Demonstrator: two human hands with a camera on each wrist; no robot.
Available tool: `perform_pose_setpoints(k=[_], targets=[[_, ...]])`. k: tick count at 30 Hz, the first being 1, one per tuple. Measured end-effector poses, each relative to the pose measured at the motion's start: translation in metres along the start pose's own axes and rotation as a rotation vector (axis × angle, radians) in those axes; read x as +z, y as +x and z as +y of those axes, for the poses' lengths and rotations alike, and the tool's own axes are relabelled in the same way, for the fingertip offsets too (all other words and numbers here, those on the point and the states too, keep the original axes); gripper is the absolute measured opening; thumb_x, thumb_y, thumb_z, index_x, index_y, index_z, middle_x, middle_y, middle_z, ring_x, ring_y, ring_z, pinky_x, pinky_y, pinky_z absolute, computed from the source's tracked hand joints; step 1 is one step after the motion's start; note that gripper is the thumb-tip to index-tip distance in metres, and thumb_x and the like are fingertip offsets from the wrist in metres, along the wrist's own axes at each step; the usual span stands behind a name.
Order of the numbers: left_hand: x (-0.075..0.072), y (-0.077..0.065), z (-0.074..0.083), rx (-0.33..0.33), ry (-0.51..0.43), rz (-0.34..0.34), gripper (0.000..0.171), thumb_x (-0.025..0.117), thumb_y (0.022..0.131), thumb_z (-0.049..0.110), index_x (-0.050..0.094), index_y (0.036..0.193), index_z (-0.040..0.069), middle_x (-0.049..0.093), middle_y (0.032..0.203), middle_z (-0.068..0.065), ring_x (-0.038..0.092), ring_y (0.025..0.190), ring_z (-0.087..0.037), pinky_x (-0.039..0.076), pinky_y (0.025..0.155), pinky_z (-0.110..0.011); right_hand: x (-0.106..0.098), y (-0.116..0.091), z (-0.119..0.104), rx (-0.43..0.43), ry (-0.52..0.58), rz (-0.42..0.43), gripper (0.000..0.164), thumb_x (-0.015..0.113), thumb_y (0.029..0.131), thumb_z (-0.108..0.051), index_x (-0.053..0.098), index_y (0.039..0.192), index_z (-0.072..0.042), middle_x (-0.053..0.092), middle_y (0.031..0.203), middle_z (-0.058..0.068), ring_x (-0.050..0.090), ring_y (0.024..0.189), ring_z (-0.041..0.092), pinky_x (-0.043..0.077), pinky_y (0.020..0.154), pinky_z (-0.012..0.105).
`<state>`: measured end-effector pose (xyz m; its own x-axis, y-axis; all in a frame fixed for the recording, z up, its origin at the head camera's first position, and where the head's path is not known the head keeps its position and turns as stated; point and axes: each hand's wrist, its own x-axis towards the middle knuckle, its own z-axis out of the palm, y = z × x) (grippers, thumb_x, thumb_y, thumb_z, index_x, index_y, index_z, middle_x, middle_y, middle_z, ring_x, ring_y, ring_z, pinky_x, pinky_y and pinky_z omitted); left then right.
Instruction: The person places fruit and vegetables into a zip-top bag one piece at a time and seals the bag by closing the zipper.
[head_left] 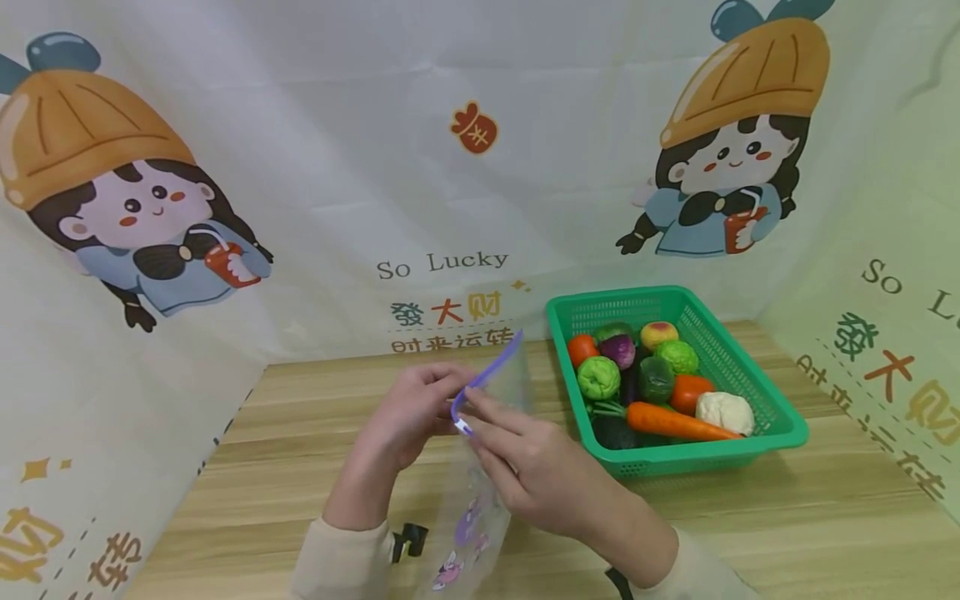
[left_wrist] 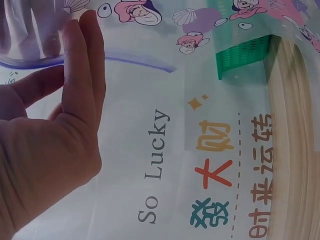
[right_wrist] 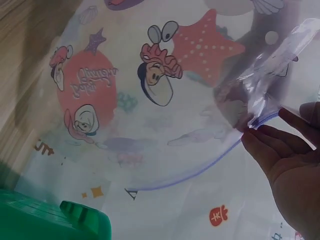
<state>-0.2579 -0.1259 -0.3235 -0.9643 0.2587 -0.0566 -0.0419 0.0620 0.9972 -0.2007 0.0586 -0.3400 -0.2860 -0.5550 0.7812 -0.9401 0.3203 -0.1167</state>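
Note:
A clear zip bag (head_left: 468, 508) with pink and purple sea-creature prints hangs upright between the hands, its purple zip strip (head_left: 495, 367) on top. The right hand (head_left: 543, 471) pinches the rim by the white slider (head_left: 462, 426). In the right wrist view the fingertips (right_wrist: 255, 137) grip the purple edge, and the plastic creases there. On the other side, the left hand (head_left: 408, 417) holds the same rim between thumb and fingers. From the left wrist view, two long fingers of the left hand (left_wrist: 55, 135) lie along the plastic, with the thumb behind the strip.
A green plastic basket (head_left: 780, 425) stands to the right with several vegetables, among them a carrot (head_left: 675, 419), a cauliflower (head_left: 724, 413) and an eggplant (head_left: 632, 383). The wood-grain table (head_left: 285, 467) meets a printed cloth backdrop (head_left: 337, 167) at the back and sides.

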Motion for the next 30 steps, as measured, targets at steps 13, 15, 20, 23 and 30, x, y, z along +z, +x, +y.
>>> perform_pose_setpoints(k=[13,15,20,23,30], targets=[[-0.005,-0.003,0.002,0.043,-0.334,-0.109,0.019,0.061,0.095,0.020,0.071,0.099,0.005,0.070,0.087,-0.009,0.068,0.074,-0.020,0.058,0.065,-0.029,-0.002,0.001,0.004,-0.017,0.027,0.024,0.037,0.060,0.092,-0.022,0.064,0.121,0.002,0.044,0.143,0.021,0.040,0.132,0.031,0.045,0.097,0.039],[-0.005,-0.004,0.003,0.067,-0.343,-0.102,0.019,0.061,0.095,0.020,0.072,0.098,0.006,0.071,0.089,-0.010,0.069,0.077,-0.022,0.058,0.069,-0.032,-0.002,0.002,0.004,-0.002,0.086,0.045,0.038,0.061,0.090,-0.027,0.066,0.117,0.000,0.045,0.142,0.020,0.040,0.131,0.033,0.042,0.101,0.043],[0.007,-0.012,0.012,0.198,-0.249,-0.036,0.017,0.062,0.095,0.015,0.070,0.095,0.000,0.073,0.088,-0.011,0.069,0.085,-0.029,0.057,0.075,-0.040,-0.006,0.004,0.005,0.193,0.189,0.198,0.014,0.063,0.089,-0.019,0.069,0.096,-0.008,0.056,0.120,0.012,0.053,0.112,0.024,0.048,0.093,0.043],[0.018,-0.022,0.018,0.333,-0.117,0.004,0.012,0.064,0.091,0.005,0.068,0.093,-0.006,0.072,0.086,-0.014,0.069,0.081,-0.031,0.058,0.070,-0.043,-0.011,0.005,0.006,0.397,0.290,0.261,0.007,0.062,0.092,-0.015,0.065,0.089,-0.010,0.059,0.103,0.006,0.057,0.099,0.017,0.052,0.086,0.037],[0.043,-0.043,0.023,0.609,0.322,-0.003,0.008,0.070,0.083,0.000,0.071,0.090,0.005,0.071,0.082,-0.004,0.068,0.074,-0.015,0.059,0.062,-0.031,-0.029,0.006,0.005,0.744,0.494,0.237,0.020,0.065,0.093,-0.031,0.063,0.093,-0.011,0.066,0.090,0.002,0.065,0.088,0.012,0.055,0.081,0.031]])
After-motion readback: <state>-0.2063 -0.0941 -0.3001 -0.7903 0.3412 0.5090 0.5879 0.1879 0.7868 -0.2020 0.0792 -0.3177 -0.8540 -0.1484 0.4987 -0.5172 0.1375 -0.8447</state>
